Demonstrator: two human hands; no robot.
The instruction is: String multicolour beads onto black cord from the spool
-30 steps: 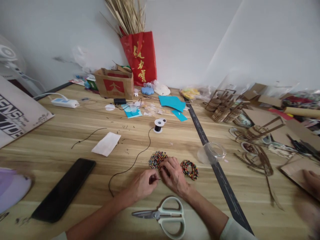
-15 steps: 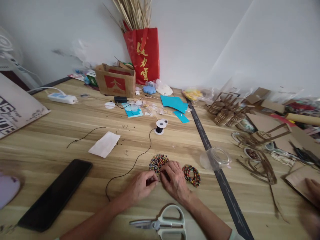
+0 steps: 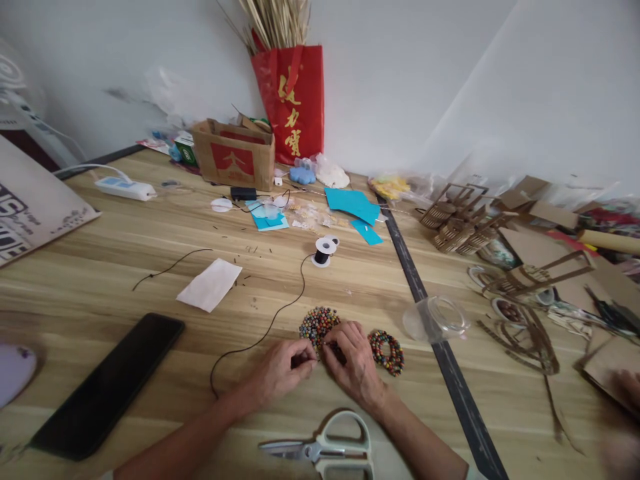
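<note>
My left hand (image 3: 281, 369) is pinched shut on the end of a thin black cord (image 3: 260, 337) that runs back to a small spool (image 3: 323, 251). My right hand (image 3: 353, 360) is closed, fingertips pressed on a pile of multicoloured beads (image 3: 315, 322); I cannot tell what it grips. The two hands almost touch. A ring of strung beads (image 3: 385, 351) lies just right of my right hand. White-handled scissors (image 3: 330, 448) lie on the wooden table (image 3: 150, 373) in front of my wrists.
A black phone (image 3: 107, 383) lies at front left, a white paper slip (image 3: 210, 285) behind it. A clear plastic cup (image 3: 436, 319) lies on its side to the right. A cardboard box (image 3: 234, 155), a red bag (image 3: 291, 103) and cardboard cut-outs (image 3: 520, 280) crowd the back and right. Another person's hand (image 3: 627, 390) shows at the right edge.
The camera has tilted and shifted a little. My two hands stay at the bead pile, with only small finger movements.
</note>
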